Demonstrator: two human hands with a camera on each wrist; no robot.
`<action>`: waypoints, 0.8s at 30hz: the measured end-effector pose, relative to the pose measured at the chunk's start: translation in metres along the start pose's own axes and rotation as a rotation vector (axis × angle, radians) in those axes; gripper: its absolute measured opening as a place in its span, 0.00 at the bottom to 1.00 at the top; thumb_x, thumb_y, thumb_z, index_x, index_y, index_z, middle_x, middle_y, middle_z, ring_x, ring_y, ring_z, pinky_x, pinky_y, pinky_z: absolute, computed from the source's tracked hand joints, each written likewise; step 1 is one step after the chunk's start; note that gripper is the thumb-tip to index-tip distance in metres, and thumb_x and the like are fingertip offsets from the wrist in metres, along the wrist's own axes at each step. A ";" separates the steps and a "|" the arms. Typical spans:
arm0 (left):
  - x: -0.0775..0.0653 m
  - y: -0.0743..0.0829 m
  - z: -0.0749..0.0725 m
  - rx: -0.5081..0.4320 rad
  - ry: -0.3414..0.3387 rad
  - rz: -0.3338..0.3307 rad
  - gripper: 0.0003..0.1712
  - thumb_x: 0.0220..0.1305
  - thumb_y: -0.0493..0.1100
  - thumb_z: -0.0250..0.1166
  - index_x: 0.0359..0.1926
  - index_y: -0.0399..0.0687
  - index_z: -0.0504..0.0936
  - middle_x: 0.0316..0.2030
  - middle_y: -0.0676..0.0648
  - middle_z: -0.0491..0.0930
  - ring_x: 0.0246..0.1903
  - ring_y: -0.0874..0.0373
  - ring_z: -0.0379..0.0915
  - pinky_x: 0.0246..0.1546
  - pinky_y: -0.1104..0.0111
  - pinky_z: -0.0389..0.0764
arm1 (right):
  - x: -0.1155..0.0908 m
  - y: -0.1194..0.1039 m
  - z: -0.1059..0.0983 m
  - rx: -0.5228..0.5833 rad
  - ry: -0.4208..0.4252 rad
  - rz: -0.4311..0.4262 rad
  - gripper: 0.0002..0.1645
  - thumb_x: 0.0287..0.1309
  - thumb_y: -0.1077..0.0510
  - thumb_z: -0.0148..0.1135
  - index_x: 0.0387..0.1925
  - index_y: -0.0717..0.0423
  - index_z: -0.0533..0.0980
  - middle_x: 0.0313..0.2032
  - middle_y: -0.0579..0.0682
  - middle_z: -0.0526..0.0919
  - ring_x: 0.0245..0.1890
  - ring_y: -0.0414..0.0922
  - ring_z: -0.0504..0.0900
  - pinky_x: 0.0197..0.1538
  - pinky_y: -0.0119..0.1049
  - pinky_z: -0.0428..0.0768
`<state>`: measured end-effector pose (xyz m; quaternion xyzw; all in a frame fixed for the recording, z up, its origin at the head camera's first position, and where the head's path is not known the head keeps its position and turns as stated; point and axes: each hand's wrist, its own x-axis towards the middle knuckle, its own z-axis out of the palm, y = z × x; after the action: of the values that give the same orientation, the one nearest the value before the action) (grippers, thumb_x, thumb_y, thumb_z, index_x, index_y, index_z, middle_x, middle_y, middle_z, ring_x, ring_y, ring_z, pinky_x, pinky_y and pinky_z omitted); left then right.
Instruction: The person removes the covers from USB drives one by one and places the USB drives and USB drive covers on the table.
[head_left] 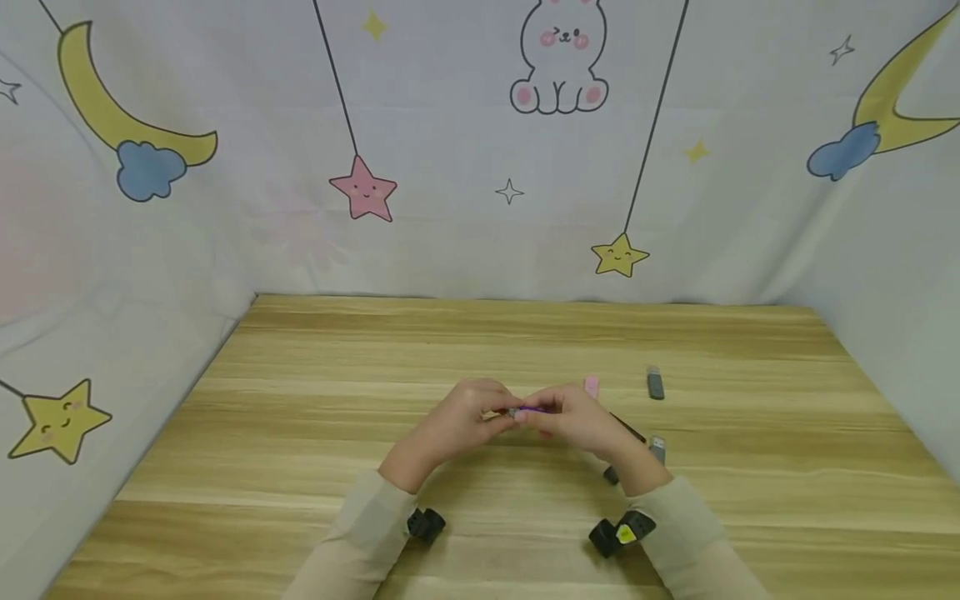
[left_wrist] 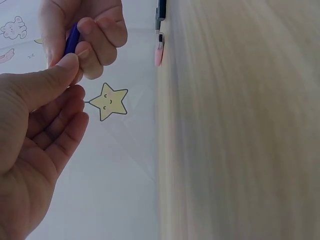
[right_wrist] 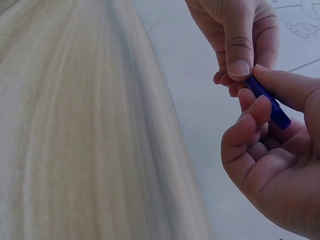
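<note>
Over the middle of the table, both hands hold a small purple USB stick point(head_left: 534, 408) between them. My right hand point(head_left: 581, 421) pinches its body between thumb and curled fingers; the blue-purple casing point(right_wrist: 270, 102) shows plainly in the right wrist view. My left hand point(head_left: 467, 419) pinches the other end, where a bit of silver-grey shows at the fingertips in the head view. That end is mostly hidden by the left thumb and fingers. In the left wrist view, part of the purple casing point(left_wrist: 72, 39) shows between the two hands.
Right of the hands lie a grey USB stick point(head_left: 656, 383), another grey one point(head_left: 657, 448) partly behind the right wrist, a pink one point(head_left: 591, 386), a thin dark strip point(head_left: 628, 427) and a small dark piece point(head_left: 611, 475). A printed cloth point(head_left: 450, 250) hangs behind the wooden table point(head_left: 337, 350).
</note>
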<state>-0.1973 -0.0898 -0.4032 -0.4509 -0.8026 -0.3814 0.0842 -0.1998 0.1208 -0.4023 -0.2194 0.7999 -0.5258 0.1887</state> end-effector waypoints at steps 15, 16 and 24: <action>0.002 0.002 -0.001 0.076 0.014 0.070 0.07 0.58 0.32 0.67 0.38 0.34 0.86 0.35 0.44 0.84 0.36 0.58 0.81 0.38 0.79 0.78 | 0.002 0.005 0.001 0.078 0.019 -0.015 0.14 0.66 0.58 0.58 0.42 0.67 0.81 0.29 0.47 0.78 0.26 0.42 0.70 0.32 0.32 0.73; 0.002 0.002 0.000 0.078 0.015 0.067 0.07 0.58 0.32 0.67 0.38 0.34 0.86 0.35 0.44 0.84 0.36 0.57 0.81 0.39 0.79 0.79 | 0.002 0.005 0.001 0.080 0.018 -0.014 0.14 0.66 0.58 0.58 0.42 0.67 0.81 0.30 0.47 0.78 0.27 0.42 0.70 0.32 0.32 0.73; 0.000 0.000 0.000 0.074 0.026 0.051 0.07 0.58 0.31 0.67 0.38 0.34 0.86 0.35 0.44 0.85 0.35 0.57 0.81 0.38 0.78 0.79 | 0.003 0.006 0.002 0.103 -0.002 -0.019 0.15 0.67 0.58 0.57 0.43 0.68 0.80 0.27 0.47 0.74 0.26 0.42 0.68 0.30 0.31 0.69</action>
<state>-0.1977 -0.0898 -0.4028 -0.4626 -0.8034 -0.3549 0.1210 -0.2019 0.1197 -0.4091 -0.2176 0.7693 -0.5681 0.1953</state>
